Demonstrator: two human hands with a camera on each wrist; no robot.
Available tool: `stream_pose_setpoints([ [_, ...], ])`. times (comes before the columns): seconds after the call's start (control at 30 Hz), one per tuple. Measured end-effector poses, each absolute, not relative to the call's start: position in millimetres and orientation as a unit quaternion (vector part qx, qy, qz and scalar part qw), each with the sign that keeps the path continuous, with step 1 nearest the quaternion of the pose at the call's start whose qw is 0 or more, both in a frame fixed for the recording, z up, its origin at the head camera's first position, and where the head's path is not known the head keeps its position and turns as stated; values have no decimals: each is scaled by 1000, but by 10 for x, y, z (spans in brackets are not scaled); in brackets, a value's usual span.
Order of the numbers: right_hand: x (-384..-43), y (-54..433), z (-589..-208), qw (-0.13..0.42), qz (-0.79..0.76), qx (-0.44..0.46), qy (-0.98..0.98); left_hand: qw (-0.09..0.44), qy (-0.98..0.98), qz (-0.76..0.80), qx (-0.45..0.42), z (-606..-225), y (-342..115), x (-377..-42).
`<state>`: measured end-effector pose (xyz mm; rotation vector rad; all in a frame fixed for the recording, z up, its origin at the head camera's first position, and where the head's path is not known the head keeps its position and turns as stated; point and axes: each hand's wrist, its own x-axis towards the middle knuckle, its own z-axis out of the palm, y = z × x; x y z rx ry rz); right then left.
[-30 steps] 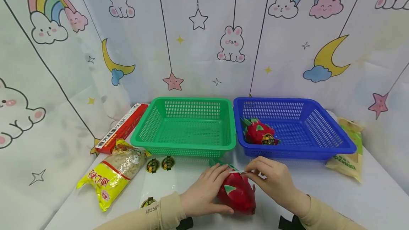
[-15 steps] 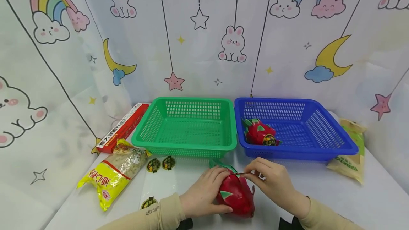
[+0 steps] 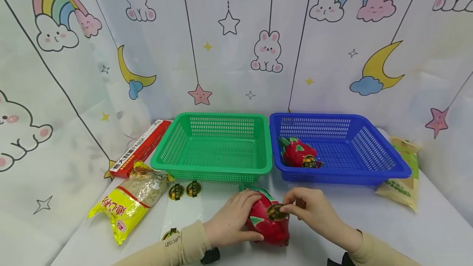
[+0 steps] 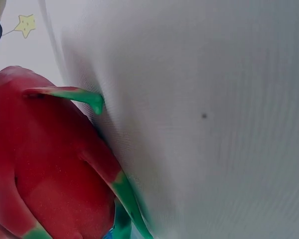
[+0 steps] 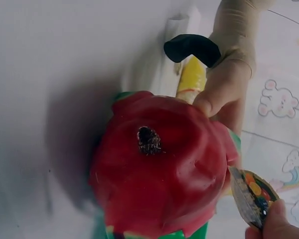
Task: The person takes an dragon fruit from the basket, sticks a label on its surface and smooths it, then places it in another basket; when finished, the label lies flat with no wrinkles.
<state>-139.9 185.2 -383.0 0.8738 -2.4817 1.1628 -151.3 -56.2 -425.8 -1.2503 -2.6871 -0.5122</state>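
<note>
Against left hand (image 3: pixel 233 218), dragon fruit (image 3: pixel 269 227), diagonal lengthwise, leafy end toward green basket (image 3: pixel 212 171).

Left hand (image 3: pixel 230 221) and right hand (image 3: pixel 314 210) are bare; beige left sleeve (image 3: pixel 194 243) and right sleeve (image 3: pixel 382 251) sit behind the grips. Left sleeve shows small dark lettering (image 3: pixel 173 241), curved black piece (image 5: pixel 192 46) underneath; second black piece (image 3: pixel 347 260) below right sleeve.

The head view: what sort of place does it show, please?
Probably a staged tabletop workspace, perhaps indoors: a cartoon-printed backdrop stands close behind a white table, where a green basket and a blue basket sit side by side.
</note>
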Motion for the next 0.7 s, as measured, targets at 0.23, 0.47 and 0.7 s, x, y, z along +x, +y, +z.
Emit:
stream_pose_setpoints([
  [0.23, -1389, 1919, -3805, 2, 437, 278, -855, 71, -889, -174, -417, -4270, -567, -1508],
  [0.47, -1393, 1992, -3804, -118, 463, 234, -847, 55, -889, -188, -415, -4281, -579, -1500],
  [0.7, -1392, 1997, -3889, -159, 475, 240, -832, 53, -886, -200, -416, -4283, -593, -1502],
])
